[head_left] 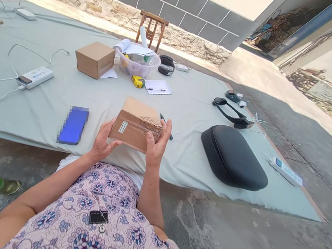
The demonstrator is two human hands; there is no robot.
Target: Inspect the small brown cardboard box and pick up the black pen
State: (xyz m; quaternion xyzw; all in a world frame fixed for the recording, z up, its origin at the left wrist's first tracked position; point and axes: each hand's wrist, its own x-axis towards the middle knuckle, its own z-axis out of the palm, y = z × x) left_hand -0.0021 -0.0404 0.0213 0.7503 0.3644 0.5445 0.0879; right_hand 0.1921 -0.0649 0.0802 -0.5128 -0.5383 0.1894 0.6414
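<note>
Between my two hands is a small brown cardboard box (135, 124), tilted, at the front edge of the cloth-covered table. Its right end looks creased and scuffed, and a small patterned label shows on the side facing me. My left hand (101, 142) grips the left end of the box, thumb along the lower edge. At the opposite end, my right hand (157, 144) presses with its thumb on the near side and its fingers behind. A dark marker pen (171, 135) lies just beyond my right hand, partly hidden by it. Left of the box rests a blue-screened phone (73, 126).
A larger cardboard box (93, 60), a plastic basket (137, 67) of papers and bottles, and a yellow tape measure (138, 81) stand farther back. To the right are a black case (235, 157) and a black headset (232, 115). A white power bank (36, 77) with cables lies left.
</note>
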